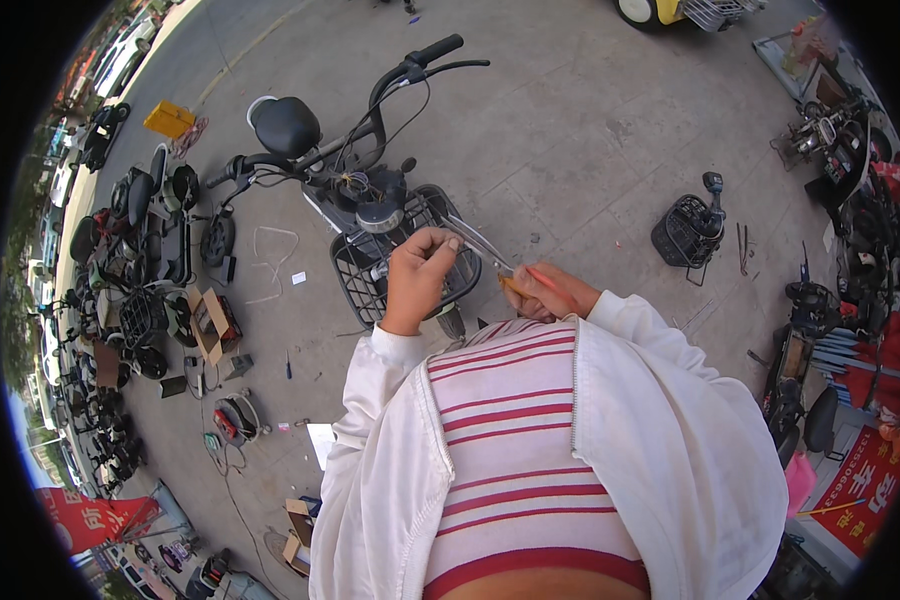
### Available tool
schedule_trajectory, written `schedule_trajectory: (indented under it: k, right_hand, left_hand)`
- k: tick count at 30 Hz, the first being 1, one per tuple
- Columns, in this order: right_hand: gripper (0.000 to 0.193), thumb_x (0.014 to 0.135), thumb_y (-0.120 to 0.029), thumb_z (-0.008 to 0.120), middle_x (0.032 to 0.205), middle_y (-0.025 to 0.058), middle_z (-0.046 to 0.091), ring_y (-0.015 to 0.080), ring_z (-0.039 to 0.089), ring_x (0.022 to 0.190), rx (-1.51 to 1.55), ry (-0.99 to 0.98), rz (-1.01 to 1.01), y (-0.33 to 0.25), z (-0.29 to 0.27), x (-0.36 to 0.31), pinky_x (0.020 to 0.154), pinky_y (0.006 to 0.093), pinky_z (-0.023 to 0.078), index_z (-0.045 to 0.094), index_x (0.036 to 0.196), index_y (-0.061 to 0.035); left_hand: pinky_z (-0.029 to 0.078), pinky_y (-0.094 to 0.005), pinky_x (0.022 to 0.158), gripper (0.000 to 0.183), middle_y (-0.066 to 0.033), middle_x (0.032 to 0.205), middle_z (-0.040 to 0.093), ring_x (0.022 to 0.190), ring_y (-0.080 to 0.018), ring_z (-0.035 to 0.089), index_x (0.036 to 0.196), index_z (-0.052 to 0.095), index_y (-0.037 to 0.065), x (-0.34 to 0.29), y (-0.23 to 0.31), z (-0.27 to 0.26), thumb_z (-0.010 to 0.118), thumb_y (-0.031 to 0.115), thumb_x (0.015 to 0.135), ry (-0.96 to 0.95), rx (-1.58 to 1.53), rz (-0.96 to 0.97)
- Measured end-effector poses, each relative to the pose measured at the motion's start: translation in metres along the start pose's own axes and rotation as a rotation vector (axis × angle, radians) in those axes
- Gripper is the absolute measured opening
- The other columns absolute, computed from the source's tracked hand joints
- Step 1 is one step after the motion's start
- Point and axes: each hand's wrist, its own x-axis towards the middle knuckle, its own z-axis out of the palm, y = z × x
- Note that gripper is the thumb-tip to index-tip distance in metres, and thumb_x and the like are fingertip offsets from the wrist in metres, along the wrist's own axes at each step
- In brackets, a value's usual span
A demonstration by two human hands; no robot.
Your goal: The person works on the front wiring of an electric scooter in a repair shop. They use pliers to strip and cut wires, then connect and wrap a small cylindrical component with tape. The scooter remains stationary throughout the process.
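Observation:
My left hand (422,278) is closed in a pinch above the black wire basket of an electric bike (375,212); whatever lies between its thumb and fingers is too small to make out. Close to my body, my right hand (548,294) grips a pair of pliers (510,283) with orange handles. Their metal jaws point up and left, toward the basket's right side. Just beyond my left hand is the bike's round headlight (379,217), with loose wires (353,184) bunched behind it. The basket (347,283) is partly hidden by my left hand.
Parked scooters (140,270) crowd the left side. An opened cardboard box (211,325), a screwdriver (288,364) and a red-and-grey machine with a cord (235,418) lie on the ground. To the right stands another black basket (682,232); more bikes (805,320) line that edge.

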Motion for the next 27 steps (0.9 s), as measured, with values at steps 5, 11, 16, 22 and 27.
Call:
schedule_trajectory:
  k: [5,11,16,22,27]
  right_hand:
    - [0.066,0.088,-0.073,0.041,0.057,-0.0065,0.033,0.0033,0.028,0.047,0.330,-0.027,-0.024,0.013,-0.006,0.010,0.044,0.0209,0.025,0.048,0.080,-0.0078]
    - [0.067,0.085,-0.070,0.051,0.063,0.0036,0.051,0.0175,0.047,0.051,-0.086,0.595,-0.020,0.030,-0.072,0.015,0.051,0.0296,0.040,0.055,0.082,-0.0033]
    - [0.063,0.078,-0.062,0.065,0.082,0.0178,0.067,0.0361,0.064,0.078,-1.298,0.501,0.158,0.043,-0.063,0.014,0.072,0.0437,0.050,0.065,0.088,-0.0002]
    - [0.044,0.083,-0.042,0.065,0.086,0.0200,0.067,0.0371,0.065,0.086,-1.228,0.476,0.031,0.105,-0.049,0.088,0.077,0.0435,0.051,0.063,0.090,0.0013]
    - [0.036,0.079,-0.018,0.068,0.093,0.0264,0.063,0.0412,0.062,0.089,-1.108,0.444,-0.069,0.138,-0.037,0.155,0.079,0.0452,0.050,0.056,0.102,0.0076]
  left_hand:
    - [0.039,-0.0192,0.067,0.013,0.0004,0.086,0.063,0.075,-0.0037,0.051,0.096,0.065,-0.001,-0.002,0.000,-0.002,0.062,0.011,0.091,-0.014,-0.080,0.058]
    - [0.041,-0.0210,0.063,0.013,-0.0029,0.085,0.064,0.069,-0.0078,0.052,0.100,0.064,0.000,-0.011,-0.020,-0.026,0.060,0.010,0.094,0.119,-0.310,0.030]
    - [0.045,-0.0227,0.063,0.011,-0.0069,0.092,0.067,0.070,-0.0081,0.055,0.104,0.058,0.003,-0.020,-0.039,-0.045,0.056,0.012,0.097,0.350,-0.397,0.084]
    - [0.047,-0.0228,0.067,0.011,-0.0082,0.095,0.067,0.074,-0.0092,0.057,0.103,0.056,0.003,-0.035,-0.060,-0.059,0.057,0.012,0.096,0.543,-0.294,0.124]
    - [0.051,-0.0259,0.075,0.013,-0.0084,0.093,0.065,0.083,-0.0137,0.062,0.103,0.056,0.001,-0.061,-0.066,-0.054,0.060,0.010,0.094,0.701,-0.354,0.076]
